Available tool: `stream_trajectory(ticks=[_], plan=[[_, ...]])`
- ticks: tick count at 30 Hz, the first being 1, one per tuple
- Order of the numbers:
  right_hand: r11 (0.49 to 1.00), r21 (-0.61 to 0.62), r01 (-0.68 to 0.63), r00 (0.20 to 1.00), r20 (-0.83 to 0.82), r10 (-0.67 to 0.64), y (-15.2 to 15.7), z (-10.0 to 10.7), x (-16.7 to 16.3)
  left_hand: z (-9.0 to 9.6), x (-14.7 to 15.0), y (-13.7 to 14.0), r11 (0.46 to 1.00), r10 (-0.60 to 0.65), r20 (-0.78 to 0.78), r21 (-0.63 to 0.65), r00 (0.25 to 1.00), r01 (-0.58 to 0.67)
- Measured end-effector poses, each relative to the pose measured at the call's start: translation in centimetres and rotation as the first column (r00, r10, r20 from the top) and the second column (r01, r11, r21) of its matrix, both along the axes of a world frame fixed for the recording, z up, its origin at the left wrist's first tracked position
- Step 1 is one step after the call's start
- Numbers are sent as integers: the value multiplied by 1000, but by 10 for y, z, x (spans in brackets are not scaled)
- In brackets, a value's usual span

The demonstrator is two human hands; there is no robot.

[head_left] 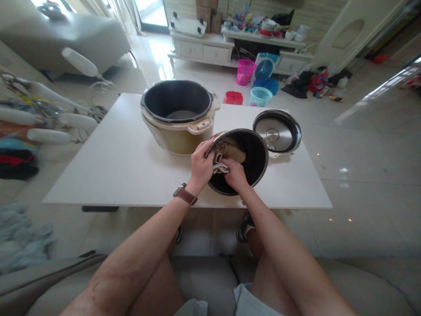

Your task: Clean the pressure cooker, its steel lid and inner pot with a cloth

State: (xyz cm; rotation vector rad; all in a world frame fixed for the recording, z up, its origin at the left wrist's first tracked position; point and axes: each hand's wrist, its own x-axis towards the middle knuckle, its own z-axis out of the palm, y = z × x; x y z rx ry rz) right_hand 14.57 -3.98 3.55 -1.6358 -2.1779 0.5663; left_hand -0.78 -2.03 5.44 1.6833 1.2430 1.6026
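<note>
The person sits on a sofa (210,267), both forearms reaching forward, a watch (186,194) on the left wrist. The left hand (201,161) grasps the rim of a dark pot (257,162) at its left side; the right hand (235,173) is down inside the pot, closed on a bunched cloth (219,166). The pot is tilted, its mouth facing the person, over the near side of the desk (108,175); I cannot tell whether its base rests there. A pale patch shows inside, and from here I cannot say if it is residue or glare.

It looks like wiping. To do it well, I'd keep the left grip firm, turn the pot bit by bit, press the cloth flat rather than wadded, and work gently, since a dark lining may scratch.

Just beyond, the cooker (177,138) stands upright and uncovered left of the pot, while what seems to be its lid (278,131) lies shiny side up near the right edge. The desk is plain white.

Past it, on glossy floor tiles, sit a red tub (233,98), a blue basket (260,95) and a pink basket (245,72). Farthest off, a low cabinet (217,52) lines the wall, its top cluttered.
</note>
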Motion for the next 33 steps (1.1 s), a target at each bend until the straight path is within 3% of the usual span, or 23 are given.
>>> stream_trajectory(ticks=[2,4,10,16,20,24,33], plan=[[986,-89,-139,988,61,145,-6,3,-1,-3,-3,3,1000,15,3,-13,1000,-15],[971,-173,-163,970,153,190,-10,8,1,-5,-7,7,1000,17,-3,-20,1000,-17],[973,-208,98,881,473,13,-11,22,13,-1,-7,8,999,-46,-28,4,999,47],[972,-219,88,888,459,23,-14,17,14,1,3,-5,993,-93,-67,68,993,97],[976,-200,88,939,345,-14,-17,10,9,-7,12,-13,993,-39,-31,107,999,43],[980,-173,100,971,231,-58,-19,5,1,-9,19,-18,994,28,-88,111,996,-18],[962,-244,118,903,430,-2,-24,15,-11,14,2,-7,999,21,-166,35,986,-15]])
